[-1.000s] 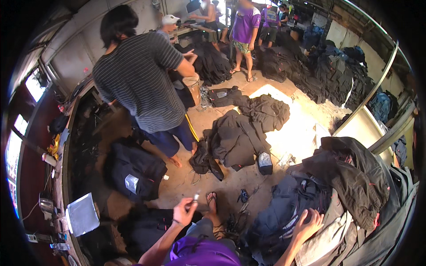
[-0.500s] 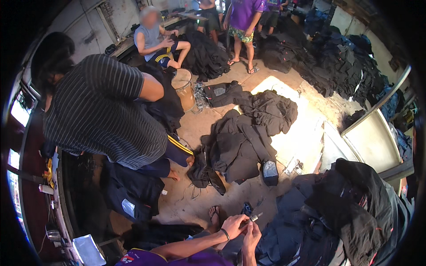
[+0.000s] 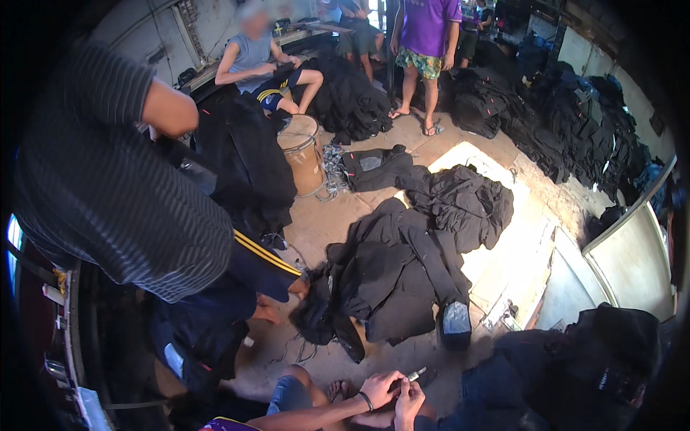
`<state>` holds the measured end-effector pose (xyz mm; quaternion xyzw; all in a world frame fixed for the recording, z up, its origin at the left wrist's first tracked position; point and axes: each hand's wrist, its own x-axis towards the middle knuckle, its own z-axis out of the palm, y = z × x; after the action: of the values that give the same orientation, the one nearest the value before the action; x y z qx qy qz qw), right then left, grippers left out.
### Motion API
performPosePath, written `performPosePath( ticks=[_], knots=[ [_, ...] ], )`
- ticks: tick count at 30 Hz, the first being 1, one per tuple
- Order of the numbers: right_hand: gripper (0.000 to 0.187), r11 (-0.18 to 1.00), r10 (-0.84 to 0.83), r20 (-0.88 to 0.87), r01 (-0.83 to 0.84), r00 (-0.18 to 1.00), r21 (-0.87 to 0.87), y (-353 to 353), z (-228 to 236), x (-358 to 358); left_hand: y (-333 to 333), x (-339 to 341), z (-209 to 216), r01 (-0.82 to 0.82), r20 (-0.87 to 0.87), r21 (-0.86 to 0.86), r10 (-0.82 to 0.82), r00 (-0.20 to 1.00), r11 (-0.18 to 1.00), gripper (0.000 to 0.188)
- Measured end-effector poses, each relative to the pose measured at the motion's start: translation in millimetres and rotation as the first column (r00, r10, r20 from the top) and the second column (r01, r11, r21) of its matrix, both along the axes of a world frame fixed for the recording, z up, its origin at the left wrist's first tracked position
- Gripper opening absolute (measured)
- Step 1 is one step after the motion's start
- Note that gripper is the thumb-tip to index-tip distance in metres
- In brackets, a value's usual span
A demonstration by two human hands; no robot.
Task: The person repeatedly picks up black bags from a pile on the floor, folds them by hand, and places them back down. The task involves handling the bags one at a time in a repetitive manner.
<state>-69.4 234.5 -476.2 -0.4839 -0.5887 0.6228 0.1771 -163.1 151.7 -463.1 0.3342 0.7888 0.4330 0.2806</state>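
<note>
At the lower middle, my left hand (image 3: 379, 389), with a dark band on its wrist, has its fingers bent together in a pinch. Touching it from the right is my right hand (image 3: 409, 404), its fingers also closed. A small, narrow whitish object (image 3: 416, 374) sticks out from between the fingertips of both hands; its kind is too small to make out. Just beyond the hands, dark trousers and garments (image 3: 394, 287) lie heaped on the floor. To the right of my hands rises a pile of black cloth (image 3: 553, 370).
A person in a striped shirt (image 3: 136, 187) bends close on the left. Another sits behind a drum-like stool (image 3: 300, 154); one in purple (image 3: 430, 29) stands farther back. Large dark garment piles (image 3: 575, 122) line the far right, before a pale curved panel (image 3: 632, 251).
The view has shifted, so the floor and heaps sit lower and larger. My hands remain together around the small object. The striped-shirt person's raised elbow sits farther left.
</note>
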Motion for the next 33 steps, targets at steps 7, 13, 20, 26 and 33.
performPosePath(
  ticks=[7, 13, 20, 26, 33],
  knots=[
    [0.028, 0.996, -0.084, -0.189, 0.088, 0.978, 0.012, 78, -151, -33, 40, -69, -177, 0.237, -0.045, -0.020, -0.237, 0.970, 0.971, 0.052],
    [0.025, 0.991, -0.027, -0.313, 0.068, 0.949, 0.118, 117, -238, -66, 55, -129, -314, -0.101, -0.317, -0.489, -0.069, 0.946, 0.866, 0.061],
    [0.025, 0.990, 0.051, -0.343, -0.003, 0.938, 0.140, 114, -272, -76, 70, -164, -380, -0.254, -0.328, -0.425, 0.114, 0.938, 0.869, 0.097],
    [0.022, 0.972, 0.144, -0.297, -0.078, 0.944, 0.222, 115, -269, -74, 80, -174, -394, -0.429, -0.374, -0.361, 0.293, 0.880, 0.828, 0.072],
    [0.027, 0.972, 0.097, -0.217, -0.047, 0.971, 0.229, 116, -268, -54, 79, -199, -394, -0.330, -0.235, -0.389, 0.254, 0.938, 0.860, 0.034]
  ],
)
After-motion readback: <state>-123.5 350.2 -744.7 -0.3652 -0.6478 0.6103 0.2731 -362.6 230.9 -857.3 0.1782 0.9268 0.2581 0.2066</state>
